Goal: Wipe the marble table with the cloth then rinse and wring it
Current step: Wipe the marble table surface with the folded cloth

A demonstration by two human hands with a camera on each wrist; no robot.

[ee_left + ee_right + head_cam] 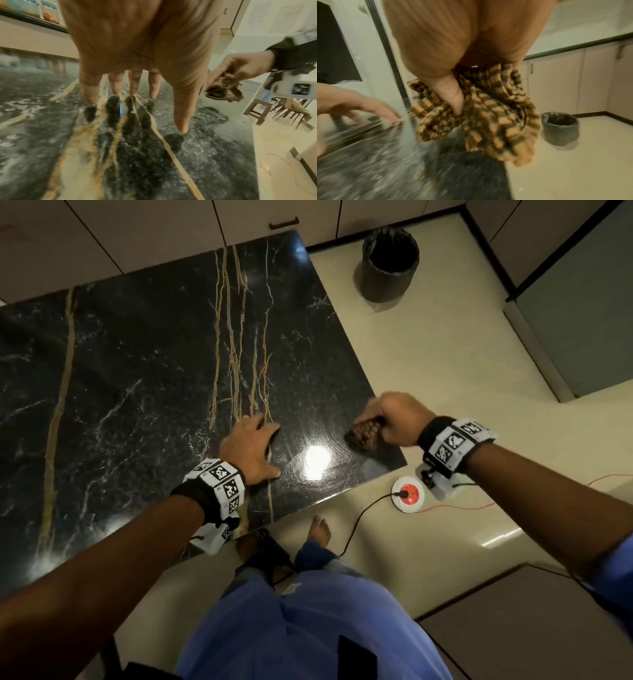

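The black marble table (144, 364) with gold veins fills the left of the head view. My right hand (394, 419) grips a bunched brown checked cloth (364, 434) over the table's near right corner; in the right wrist view the cloth (488, 115) hangs from the curled fingers (453, 97), just above the marble (385, 169). My left hand (253, 446) rests open on the marble, fingers spread. The left wrist view shows its fingertips (116, 86) touching the table (197, 155), with the right hand and cloth (223, 90) to the right.
A dark bin (390, 261) with a liner stands on the pale floor beyond the table's right edge. A round floor socket (407, 493) with a black cable and red wire lies near my feet. Cabinets (171, 231) line the far wall. Stools (257, 112) stand off to the right.
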